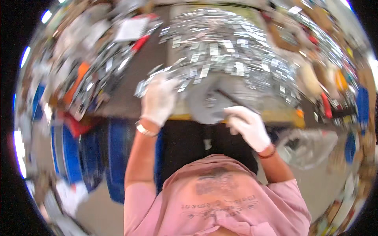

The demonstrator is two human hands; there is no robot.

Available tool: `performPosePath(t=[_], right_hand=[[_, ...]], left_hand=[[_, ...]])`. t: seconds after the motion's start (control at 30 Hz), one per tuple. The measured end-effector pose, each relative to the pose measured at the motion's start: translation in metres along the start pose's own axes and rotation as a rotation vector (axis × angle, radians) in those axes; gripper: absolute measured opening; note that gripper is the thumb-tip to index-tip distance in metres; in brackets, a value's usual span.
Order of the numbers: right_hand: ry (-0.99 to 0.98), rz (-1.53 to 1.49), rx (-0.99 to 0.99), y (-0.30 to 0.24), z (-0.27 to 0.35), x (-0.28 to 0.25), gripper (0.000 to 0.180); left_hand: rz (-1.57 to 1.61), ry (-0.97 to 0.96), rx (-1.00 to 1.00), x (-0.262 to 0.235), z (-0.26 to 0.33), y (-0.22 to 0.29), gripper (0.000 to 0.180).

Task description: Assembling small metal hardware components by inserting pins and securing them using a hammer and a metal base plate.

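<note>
A large rounded form (228, 51) covered in small mirror tiles lies on the workbench in front of me; a bare grey patch (204, 104) shows at its near side. My left hand (158, 100), in a white glove, rests on the tiled surface at the left of the grey patch. My right hand (247, 126), also in a white glove, grips a thin dark stick-like tool (232, 99) whose tip points at the grey patch. The picture is motion-blurred.
The bench's yellow front edge (275, 116) runs below the form. Cluttered tools, papers and an orange object (76, 80) lie at the left; more clutter with red items (326, 104) at the right. Blue crates (114, 153) stand on the floor, and a clear plastic bag (311, 147) lies lower right.
</note>
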State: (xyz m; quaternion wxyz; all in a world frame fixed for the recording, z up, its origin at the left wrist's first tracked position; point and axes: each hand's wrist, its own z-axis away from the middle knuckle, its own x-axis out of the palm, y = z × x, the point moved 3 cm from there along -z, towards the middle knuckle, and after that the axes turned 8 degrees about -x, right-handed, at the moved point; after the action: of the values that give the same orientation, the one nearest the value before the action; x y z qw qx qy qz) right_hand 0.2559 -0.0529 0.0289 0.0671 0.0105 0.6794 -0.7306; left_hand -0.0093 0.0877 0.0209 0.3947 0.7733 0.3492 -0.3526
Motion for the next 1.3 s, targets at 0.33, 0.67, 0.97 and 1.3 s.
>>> performPosePath(t=[0.33,0.67,0.97,1.3], right_hand=[[0.657,1.118,-0.306,0.003,0.032,-0.147,0.011],[0.445,1.168,0.213,0.001,-0.009,-0.167,0.047],[0.446,1.501,0.019,0.027,-0.019,-0.199,0.048],[0.304,0.791,-0.211,-0.049,-0.002,-0.098,0.026]], left_hand=[[0.741,-0.123,-0.503,-0.010,0.005,0.014,0.011],[0.653,-0.139,-0.146,0.009,0.056,0.062,0.024],[0.597,-0.074,-0.163,0.021,0.067,0.070,0.011],[0.406,-0.075,-0.063,0.028,0.058,0.050,0.009]])
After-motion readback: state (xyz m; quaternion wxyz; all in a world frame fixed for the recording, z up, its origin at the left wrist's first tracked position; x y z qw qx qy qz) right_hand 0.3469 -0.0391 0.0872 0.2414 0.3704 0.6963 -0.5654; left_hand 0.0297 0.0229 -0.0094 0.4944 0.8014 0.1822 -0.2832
